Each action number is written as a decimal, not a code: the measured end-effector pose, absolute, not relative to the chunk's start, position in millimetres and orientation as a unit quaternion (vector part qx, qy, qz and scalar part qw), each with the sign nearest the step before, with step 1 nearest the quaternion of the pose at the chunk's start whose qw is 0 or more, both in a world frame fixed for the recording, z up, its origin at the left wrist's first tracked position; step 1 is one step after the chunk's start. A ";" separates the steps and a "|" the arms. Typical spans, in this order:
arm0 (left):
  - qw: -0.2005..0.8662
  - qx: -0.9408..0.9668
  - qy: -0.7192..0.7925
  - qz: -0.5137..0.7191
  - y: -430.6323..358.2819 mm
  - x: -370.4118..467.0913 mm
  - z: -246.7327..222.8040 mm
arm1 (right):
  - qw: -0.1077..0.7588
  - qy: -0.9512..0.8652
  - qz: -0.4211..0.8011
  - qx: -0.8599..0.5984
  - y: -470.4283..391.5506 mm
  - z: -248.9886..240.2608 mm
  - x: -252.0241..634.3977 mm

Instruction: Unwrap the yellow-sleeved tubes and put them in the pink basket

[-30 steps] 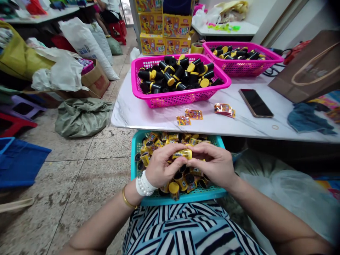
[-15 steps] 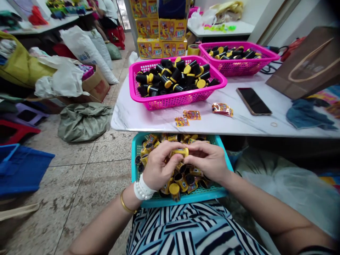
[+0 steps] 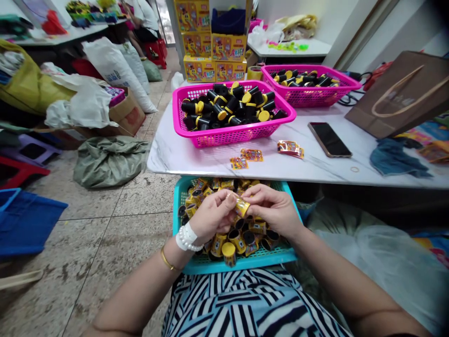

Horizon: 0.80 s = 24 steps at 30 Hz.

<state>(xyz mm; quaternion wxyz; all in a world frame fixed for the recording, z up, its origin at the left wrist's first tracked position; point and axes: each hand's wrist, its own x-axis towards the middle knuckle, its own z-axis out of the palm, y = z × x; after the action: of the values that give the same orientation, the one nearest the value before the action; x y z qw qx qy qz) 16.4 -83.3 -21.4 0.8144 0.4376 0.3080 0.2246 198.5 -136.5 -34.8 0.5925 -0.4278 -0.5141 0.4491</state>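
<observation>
Between my two hands is a small cup with a yellow printed wrapper point(image 3: 242, 206), held above a turquoise basket point(image 3: 178, 234). My left hand point(image 3: 212, 213) grips it from the left, thumb and fingers closed. My right hand point(image 3: 275, 210) pinches its right side with thumb and fingertips. Beneath them the basket holds many similar wrapped cups, some showing black open ends; one with a yellow lid point(image 3: 228, 250) stands near the front rim. On the table lie flat printed sleeves point(image 3: 251, 155) and a small stack of sleeves point(image 3: 290, 149).
A pink basket point(image 3: 242, 139) of black cups with yellow lids stands on the white table point(image 3: 210, 166), another pink basket point(image 3: 315, 97) behind it. A phone point(image 3: 329, 139), a paper bag point(image 3: 393, 98) and a blue cloth point(image 3: 396, 157) lie right. Printed boxes point(image 3: 228, 47) are stacked behind.
The wrapped cup has tilted, its right end now lower. My left thumb has moved up and over its left end, and my right fingers have shifted slightly along it. The view has shifted slightly.
</observation>
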 end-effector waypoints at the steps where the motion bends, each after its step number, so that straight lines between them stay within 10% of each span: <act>1: 0.829 0.422 0.291 0.222 -84.6 16.0 -19.7 | 0.609 -0.508 0.435 -0.426 -137.7 -34.6 196.6; 24: 0.740 0.495 0.368 0.268 -110.4 -3.9 -17.4 | 0.418 -0.771 0.113 -0.466 -149.3 -13.5 210.6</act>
<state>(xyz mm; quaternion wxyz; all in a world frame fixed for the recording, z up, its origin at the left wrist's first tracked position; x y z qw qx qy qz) -3.9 -110.4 -17.4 0.7401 0.4946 0.3684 0.2682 210.6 -149.3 -13.5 0.4183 -0.4660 -0.7713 0.1134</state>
